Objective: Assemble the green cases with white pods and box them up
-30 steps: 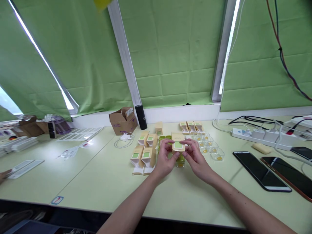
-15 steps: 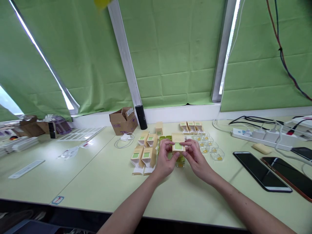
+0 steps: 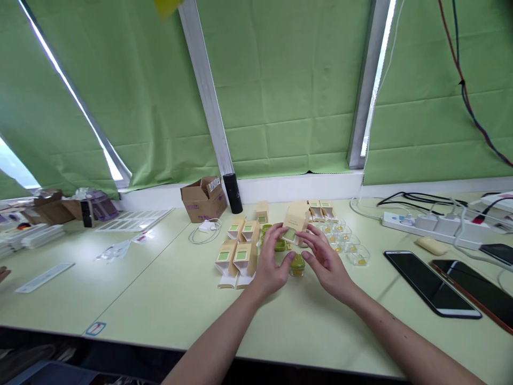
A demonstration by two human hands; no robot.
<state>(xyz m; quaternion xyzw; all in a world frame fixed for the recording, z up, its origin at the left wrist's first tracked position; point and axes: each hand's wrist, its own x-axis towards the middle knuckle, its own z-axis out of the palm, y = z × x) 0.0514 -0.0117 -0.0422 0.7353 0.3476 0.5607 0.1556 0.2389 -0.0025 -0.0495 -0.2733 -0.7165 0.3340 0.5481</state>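
Note:
Between the fingertips of my left hand (image 3: 272,263) and my right hand (image 3: 327,264) is a small kraft cardboard box (image 3: 297,216) with a green-and-white front, tilted. Both thumbs are off the box, pointing inward. Just below it, a small clear container with a green lid (image 3: 297,263) stands on the table between my hands. More green lids (image 3: 279,245) show partly behind my left fingers. To the left stand several similar kraft boxes (image 3: 245,256), the front ones with white flaps open. Clear containers with yellow bits (image 3: 358,255) sit right of my right hand.
At the back are a carton (image 3: 203,200), a black cylinder (image 3: 232,193) and more kraft boxes (image 3: 328,209). On the right lie two phones (image 3: 433,283), a power strip (image 3: 430,224) and cables. Another person's hand (image 3: 4,273) shows at the left edge.
The box between my fingers has tilted and shifted slightly up and right. My thumbs have come off its lower front. Another person's hand has appeared at the left edge.

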